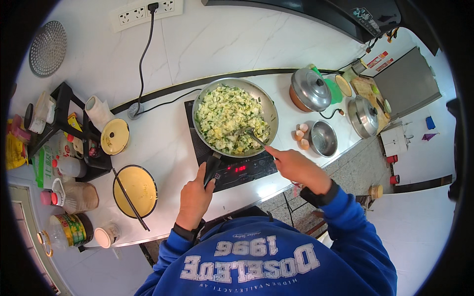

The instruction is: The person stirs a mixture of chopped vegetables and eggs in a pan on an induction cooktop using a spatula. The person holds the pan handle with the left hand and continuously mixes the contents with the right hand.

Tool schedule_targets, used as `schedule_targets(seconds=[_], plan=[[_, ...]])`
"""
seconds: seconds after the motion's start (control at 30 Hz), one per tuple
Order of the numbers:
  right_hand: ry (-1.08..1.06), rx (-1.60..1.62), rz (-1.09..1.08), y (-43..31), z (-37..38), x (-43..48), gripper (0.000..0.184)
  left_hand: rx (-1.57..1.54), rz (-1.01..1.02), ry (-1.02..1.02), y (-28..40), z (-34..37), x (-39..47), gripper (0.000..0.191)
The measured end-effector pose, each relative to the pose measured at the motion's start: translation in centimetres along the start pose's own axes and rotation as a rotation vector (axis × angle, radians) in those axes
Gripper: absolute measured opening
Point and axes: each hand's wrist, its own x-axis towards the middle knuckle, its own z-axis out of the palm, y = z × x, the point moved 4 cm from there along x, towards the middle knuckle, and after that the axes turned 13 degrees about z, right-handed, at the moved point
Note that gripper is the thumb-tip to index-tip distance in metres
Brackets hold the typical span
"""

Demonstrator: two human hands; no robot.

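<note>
A wide metal frying pan (272, 107) stands on a black induction cooktop (240, 177) with a lit red display. Chopped egg-like food mixed with green herbs (229, 114) fills most of it. My left hand (194, 198) is closed around the pan's black handle (212, 168). In my right hand (296, 166) is the handle of a metal spatula (259, 140). The spatula's head is down in the food at the pan's near right side and partly hidden by it.
Right of the pan are cracked eggshells (301, 135), a metal bowl (323, 138) and two lidded pots, one silver-lidded (311, 90). A yellow enamel bowl (137, 190) with chopsticks (129, 199) across it sits left, near a black rack (92, 151) and bottles. A power cord (142, 66) hangs behind.
</note>
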Motion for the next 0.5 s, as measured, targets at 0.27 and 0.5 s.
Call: schedule_targets(seconds=[0.27,0.5], plan=[[0.122,-0.042,-0.058,-0.9,-0.9,0.6,0.055,0.03,-0.017,-0.015,0.1,0.2,0.0,0.065],[0.067,-0.044,-0.124,-0.9,-0.2,0.6,0.056,0.005,0.015,0.006,0.0,0.0,0.0,0.065]])
